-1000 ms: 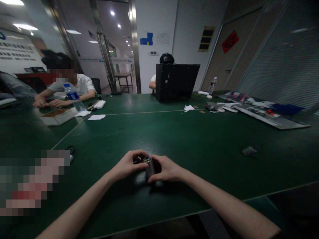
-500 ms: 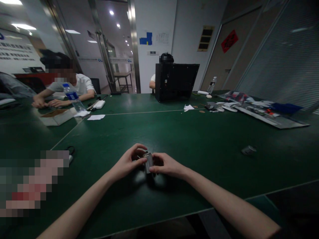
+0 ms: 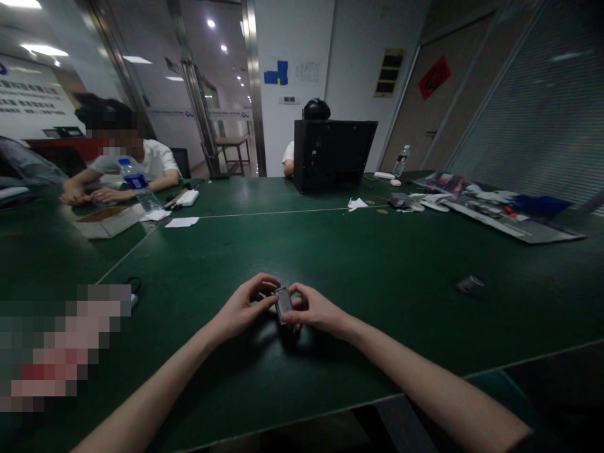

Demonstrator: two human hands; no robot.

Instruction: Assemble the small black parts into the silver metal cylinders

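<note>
A small grey metal block [image 3: 284,306] with a flat face is held between my two hands, just above the green table [image 3: 330,251]. My left hand [image 3: 250,303] pinches its upper left edge with thumb and curled fingers. On the other side, my right hand [image 3: 317,308] grips it, thumb across the lower front and fingers around the right side. The fingers hide its back and part of its edges, and its exact kind cannot be made out. To the right lies a small dark grey cylindrical piece [image 3: 470,285], apart from both hands.
A black box-like case [image 3: 335,157] stands at the back, a person behind it. Another person [image 3: 127,157] sits at the left by a bottle [image 3: 136,184] and a white open box [image 3: 111,223]. A tray with clutter [image 3: 514,220] lies at the back right.
The metal block has been turned in my hands, so a broader flat face shows. My right hand's fingers have shifted around it slightly; my left hand has barely moved.
</note>
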